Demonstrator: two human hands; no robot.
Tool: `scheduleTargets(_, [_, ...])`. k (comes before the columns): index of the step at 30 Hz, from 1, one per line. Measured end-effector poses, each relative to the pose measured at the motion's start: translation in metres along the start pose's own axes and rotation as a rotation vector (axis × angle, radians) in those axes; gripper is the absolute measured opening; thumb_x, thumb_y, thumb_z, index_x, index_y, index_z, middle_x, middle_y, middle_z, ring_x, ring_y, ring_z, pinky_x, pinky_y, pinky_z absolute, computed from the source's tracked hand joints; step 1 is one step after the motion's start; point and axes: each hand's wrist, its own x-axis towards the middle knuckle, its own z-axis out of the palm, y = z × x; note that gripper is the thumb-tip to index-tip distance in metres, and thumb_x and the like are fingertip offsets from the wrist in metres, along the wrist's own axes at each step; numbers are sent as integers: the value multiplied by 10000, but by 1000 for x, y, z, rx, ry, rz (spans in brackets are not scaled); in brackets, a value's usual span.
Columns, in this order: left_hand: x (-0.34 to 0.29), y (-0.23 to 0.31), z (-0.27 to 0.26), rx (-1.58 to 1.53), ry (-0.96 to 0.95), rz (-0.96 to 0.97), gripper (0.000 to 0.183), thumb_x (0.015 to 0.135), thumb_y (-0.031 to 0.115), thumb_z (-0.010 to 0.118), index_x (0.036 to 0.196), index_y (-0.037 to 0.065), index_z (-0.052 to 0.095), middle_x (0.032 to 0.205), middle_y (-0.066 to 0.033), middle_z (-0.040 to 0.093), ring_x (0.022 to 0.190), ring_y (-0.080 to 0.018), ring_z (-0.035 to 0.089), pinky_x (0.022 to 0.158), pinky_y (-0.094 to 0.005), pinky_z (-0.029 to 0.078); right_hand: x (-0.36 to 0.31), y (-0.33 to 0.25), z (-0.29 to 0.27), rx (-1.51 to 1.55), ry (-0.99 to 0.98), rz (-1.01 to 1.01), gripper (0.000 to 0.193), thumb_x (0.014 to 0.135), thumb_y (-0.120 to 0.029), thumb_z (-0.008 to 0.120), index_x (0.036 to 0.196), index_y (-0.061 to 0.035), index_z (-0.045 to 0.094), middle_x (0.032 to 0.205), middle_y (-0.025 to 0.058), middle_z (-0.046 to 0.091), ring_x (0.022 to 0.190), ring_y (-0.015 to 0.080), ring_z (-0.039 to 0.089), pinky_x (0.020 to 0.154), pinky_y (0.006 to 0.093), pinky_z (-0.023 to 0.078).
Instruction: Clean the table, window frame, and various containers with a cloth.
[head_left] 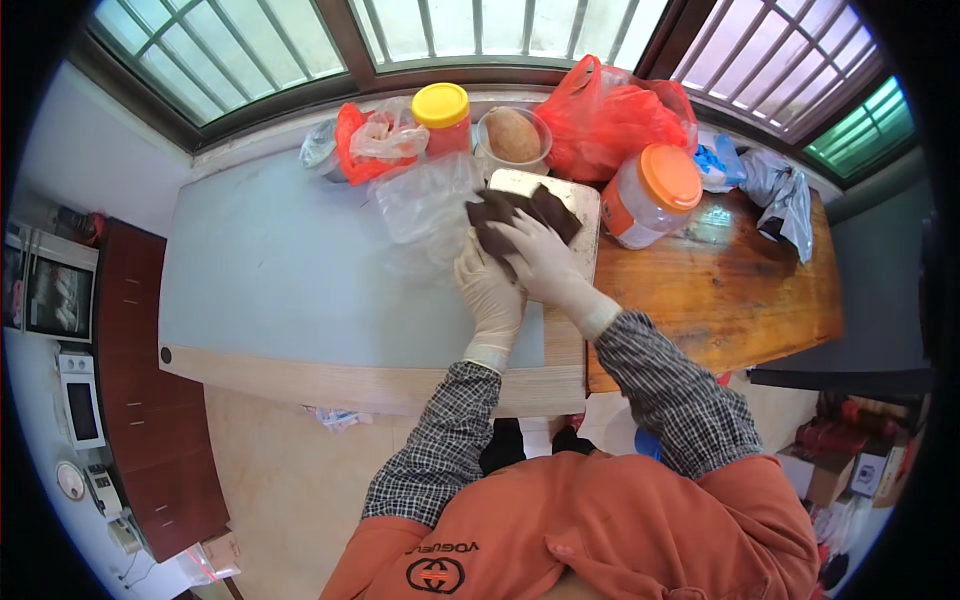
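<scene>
Both my hands wear pale thin gloves and are at a dark brown, floppy sheet (553, 212); I cannot tell whether it is cloth or something edible. My left hand (492, 305) grips its near left edge, fingers pointing away from me. From above, my right hand (553, 268) closes over the middle of the sheet, its thumb side towards my left hand. Underneath lies a pale, shallow rectangular tray (588, 225), partly covered by the sheet and my hands. A crumpled clear plastic bag (425, 205) lies just left of them.
Along the window side stand a yellow-lidded jar (441, 115), a clear tub (545, 150) with a brown rounded lump, red plastic bags (615, 120) and an orange-lidded jar (650, 200). A grey-topped table (300, 270) adjoins a varnished wooden one (740, 290) on the right.
</scene>
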Motion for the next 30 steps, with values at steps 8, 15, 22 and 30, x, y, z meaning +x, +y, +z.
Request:
scheduleTargets(8, [2, 12, -2, 52, 37, 83, 1004, 707, 563, 684, 1359, -96, 299, 1351, -253, 378, 1129, -386, 414, 1005, -477, 297, 23, 76, -17, -424, 279, 189, 393, 816, -178, 578, 1179, -30, 551, 1216, 155, 552, 1241, 329, 435, 1021, 489, 336])
scheduleTargets(15, [-3, -9, -3, 55, 49, 110, 805, 879, 480, 527, 1369, -105, 271, 1366, -284, 347, 1223, -413, 353, 1037, -509, 246, -1, 37, -11, -142, 72, -57, 425, 797, -105, 596, 1210, -29, 533, 1255, 165, 533, 1295, 347, 372, 1069, 490, 294])
scheduleTargets(22, [-1, 0, -5, 11, 15, 114, 785, 900, 483, 493, 1364, -111, 276, 1372, -303, 332, 1255, -423, 331, 1057, -525, 217, -53, 64, -30, -265, 199, 221, 462, 826, -94, 573, 1275, -53, 470, 1373, 141, 421, 1354, 318, 295, 1066, 487, 302])
scheduleTargets(30, [-2, -1, -2, -183, -17, 70, 708, 968, 406, 404, 1420, -88, 174, 1441, -283, 257, 1325, -402, 266, 1103, -446, 192, 42, 40, 3, -373, 185, 47, 455, 822, -295, 580, 1207, -55, 549, 1256, 195, 519, 1284, 333, 386, 1070, 495, 275])
